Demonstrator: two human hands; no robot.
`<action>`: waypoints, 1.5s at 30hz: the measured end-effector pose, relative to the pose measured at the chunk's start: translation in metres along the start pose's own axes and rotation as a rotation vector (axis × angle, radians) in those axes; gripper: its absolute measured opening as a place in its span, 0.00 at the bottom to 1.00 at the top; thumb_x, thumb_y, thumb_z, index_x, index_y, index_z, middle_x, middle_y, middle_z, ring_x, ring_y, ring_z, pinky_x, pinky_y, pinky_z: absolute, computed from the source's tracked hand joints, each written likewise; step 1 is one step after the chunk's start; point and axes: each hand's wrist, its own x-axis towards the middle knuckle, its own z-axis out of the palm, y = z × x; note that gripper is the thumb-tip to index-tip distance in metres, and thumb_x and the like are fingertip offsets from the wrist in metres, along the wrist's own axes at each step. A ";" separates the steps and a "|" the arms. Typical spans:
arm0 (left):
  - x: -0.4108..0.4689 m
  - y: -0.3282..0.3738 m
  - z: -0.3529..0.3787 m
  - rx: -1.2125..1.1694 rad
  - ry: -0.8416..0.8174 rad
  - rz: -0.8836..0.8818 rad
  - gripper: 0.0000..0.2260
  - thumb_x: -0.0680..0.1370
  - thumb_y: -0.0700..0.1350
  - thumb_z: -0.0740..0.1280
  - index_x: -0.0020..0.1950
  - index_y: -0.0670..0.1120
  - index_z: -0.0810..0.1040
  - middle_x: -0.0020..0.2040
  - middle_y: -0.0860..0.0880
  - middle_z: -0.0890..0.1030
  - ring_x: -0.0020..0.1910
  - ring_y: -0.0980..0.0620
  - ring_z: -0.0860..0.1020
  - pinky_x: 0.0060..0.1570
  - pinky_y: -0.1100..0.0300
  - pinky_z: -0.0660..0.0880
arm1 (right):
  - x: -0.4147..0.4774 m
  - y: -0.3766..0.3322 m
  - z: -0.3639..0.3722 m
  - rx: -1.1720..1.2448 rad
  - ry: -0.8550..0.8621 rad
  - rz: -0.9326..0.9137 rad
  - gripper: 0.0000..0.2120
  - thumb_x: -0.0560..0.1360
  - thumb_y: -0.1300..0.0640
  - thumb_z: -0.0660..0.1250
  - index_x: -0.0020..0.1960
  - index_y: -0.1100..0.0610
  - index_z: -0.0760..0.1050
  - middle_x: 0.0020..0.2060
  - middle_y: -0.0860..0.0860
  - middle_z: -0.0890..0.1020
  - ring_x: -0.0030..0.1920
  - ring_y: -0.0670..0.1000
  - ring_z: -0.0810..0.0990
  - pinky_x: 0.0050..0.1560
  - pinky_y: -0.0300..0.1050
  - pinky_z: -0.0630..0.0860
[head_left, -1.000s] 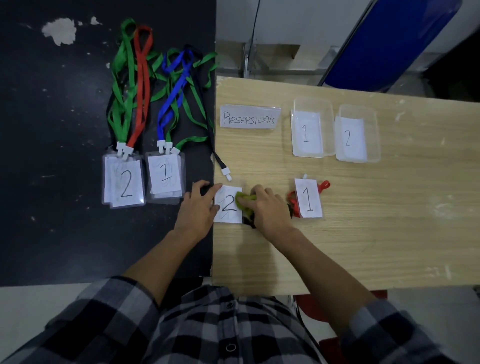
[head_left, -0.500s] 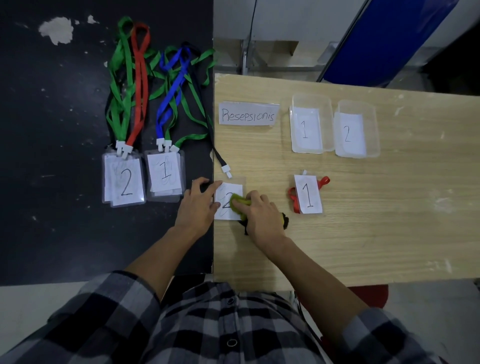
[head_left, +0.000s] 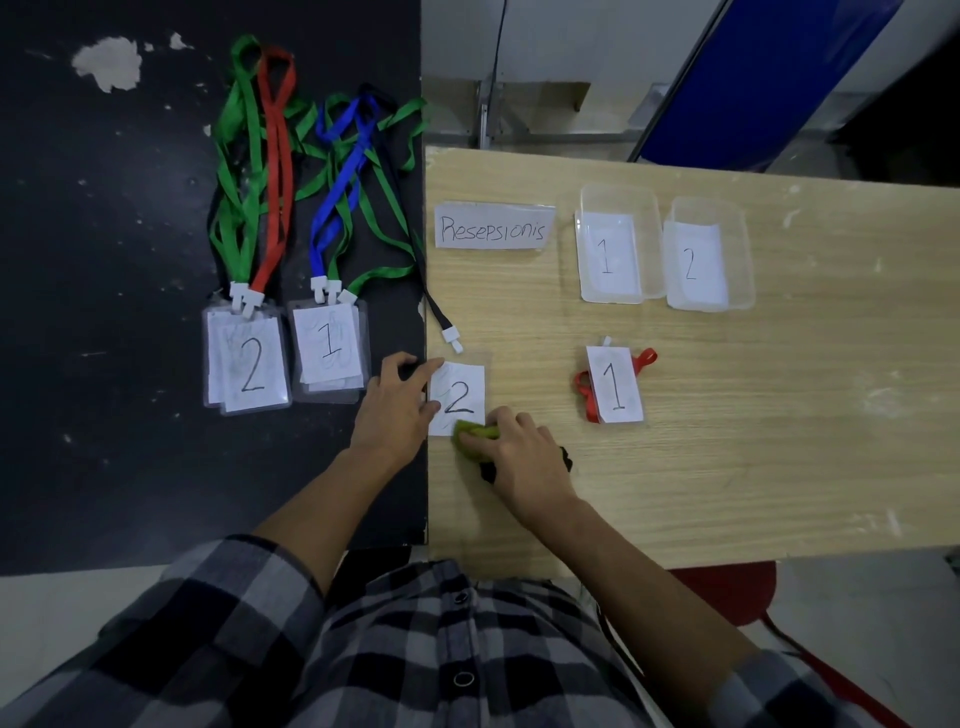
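Note:
A badge holder with a card marked 2 (head_left: 460, 396) lies flat at the left edge of the wooden table (head_left: 727, 467). My left hand (head_left: 395, 405) rests on its left side, fingers spread over the card's edge. My right hand (head_left: 519, 457) grips a yellow-green cloth (head_left: 475, 435) with a dark part under the palm and presses it on the card's lower right corner. A second badge marked 1 (head_left: 614, 385) with a bundled red lanyard lies to the right.
On the black surface (head_left: 104, 260) at left lie two stacks of badges, marked 2 (head_left: 248, 361) and 1 (head_left: 328, 349), with green, red and blue lanyards. A "Resepsionis" label (head_left: 493, 227) and two clear trays marked 1 (head_left: 618, 244) and 2 (head_left: 709, 257) sit further back.
My right hand with the cloth has slid down and left across the card, from its middle to its lower corner. My left hand stays in place.

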 end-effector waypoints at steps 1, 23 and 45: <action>0.000 0.000 0.000 -0.001 0.002 -0.001 0.25 0.80 0.46 0.68 0.76 0.56 0.67 0.73 0.48 0.61 0.63 0.42 0.69 0.63 0.45 0.74 | 0.003 0.004 -0.001 0.005 0.009 0.010 0.22 0.77 0.62 0.63 0.68 0.44 0.73 0.59 0.53 0.72 0.55 0.57 0.71 0.51 0.52 0.71; 0.002 -0.005 0.000 -0.007 -0.006 0.024 0.25 0.80 0.47 0.67 0.76 0.57 0.66 0.73 0.49 0.60 0.65 0.43 0.69 0.63 0.46 0.73 | 0.008 -0.011 -0.004 -0.035 -0.009 0.054 0.25 0.76 0.63 0.63 0.70 0.44 0.71 0.62 0.53 0.70 0.59 0.56 0.70 0.54 0.51 0.70; 0.002 -0.010 -0.007 0.059 -0.105 0.056 0.31 0.79 0.48 0.68 0.79 0.56 0.60 0.76 0.49 0.56 0.69 0.43 0.66 0.65 0.47 0.73 | 0.022 -0.023 -0.001 0.014 -0.009 0.115 0.28 0.75 0.64 0.65 0.70 0.42 0.69 0.60 0.53 0.70 0.57 0.56 0.71 0.52 0.50 0.71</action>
